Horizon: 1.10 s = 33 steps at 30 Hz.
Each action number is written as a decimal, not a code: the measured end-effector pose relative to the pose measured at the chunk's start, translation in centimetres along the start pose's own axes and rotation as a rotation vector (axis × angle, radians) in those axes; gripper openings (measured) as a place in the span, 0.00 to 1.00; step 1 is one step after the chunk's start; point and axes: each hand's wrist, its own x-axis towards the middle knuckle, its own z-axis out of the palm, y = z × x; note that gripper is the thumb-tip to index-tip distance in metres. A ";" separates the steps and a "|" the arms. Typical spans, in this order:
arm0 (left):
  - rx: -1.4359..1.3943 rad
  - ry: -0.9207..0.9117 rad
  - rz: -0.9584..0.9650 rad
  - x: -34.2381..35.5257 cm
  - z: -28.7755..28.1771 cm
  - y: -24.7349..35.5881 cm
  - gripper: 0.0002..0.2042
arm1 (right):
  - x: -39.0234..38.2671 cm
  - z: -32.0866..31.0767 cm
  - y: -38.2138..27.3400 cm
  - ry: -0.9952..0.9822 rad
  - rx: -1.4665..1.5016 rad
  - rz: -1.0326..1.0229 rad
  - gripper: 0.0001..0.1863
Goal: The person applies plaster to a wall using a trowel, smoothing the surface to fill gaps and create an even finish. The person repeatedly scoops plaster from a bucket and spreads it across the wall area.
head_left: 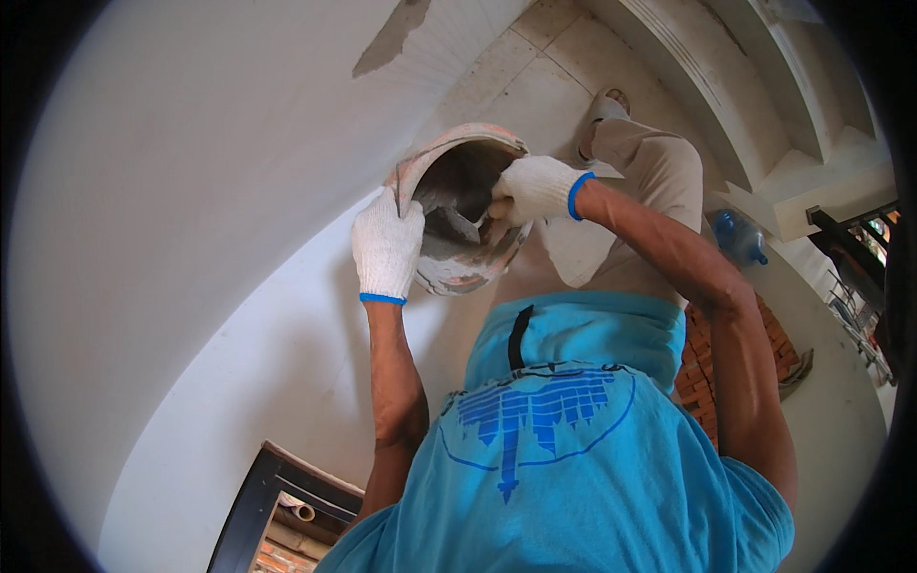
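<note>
A mortar-smeared bucket (458, 139) is tipped so that its mouth faces me, with wet-looking grey material inside. My left hand (389, 244), in a white knit glove with a blue cuff, is closed on the bucket's left rim. At the right side of the mouth, my right hand (537, 188) wears a matching glove and has its fingers curled inward. It appears to grip a trowel (454, 224), whose grey, flat blade shows inside the bucket. The trowel's handle is hidden by the glove, and the grey material blurs the blade's outline.
A smooth curved white wall (191, 143) runs along the left. Steps (726, 86) rise at the upper right, beyond my outstretched leg (659, 167). A blue plastic bottle (737, 237) lies below them, near stacked red bricks (697, 382). A dark frame (277, 487) stands at lower left.
</note>
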 end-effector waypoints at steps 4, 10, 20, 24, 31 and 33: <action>-0.011 0.036 0.024 0.2 -0.2 0.4 0.16 | -0.7 0.9 0.6 0.033 0.161 -0.027 0.19; -0.106 0.065 -0.075 -0.2 -1.3 0.9 0.20 | -2.0 1.2 1.2 0.060 0.442 -0.042 0.15; -0.495 0.161 -0.225 -1.5 -1.7 -3.3 0.23 | -7.4 -1.7 1.1 -0.134 0.916 0.269 0.21; -0.659 0.182 -0.242 -1.9 -0.6 -5.3 0.20 | -9.9 -1.4 2.5 -0.042 1.038 0.245 0.25; -0.805 0.214 -0.281 -1.8 1.0 -6.6 0.17 | -10.0 -1.1 3.6 0.272 1.050 0.147 0.18; -0.871 0.213 -0.276 -1.6 1.4 -6.5 0.16 | -9.5 -1.7 3.0 0.316 1.090 0.140 0.18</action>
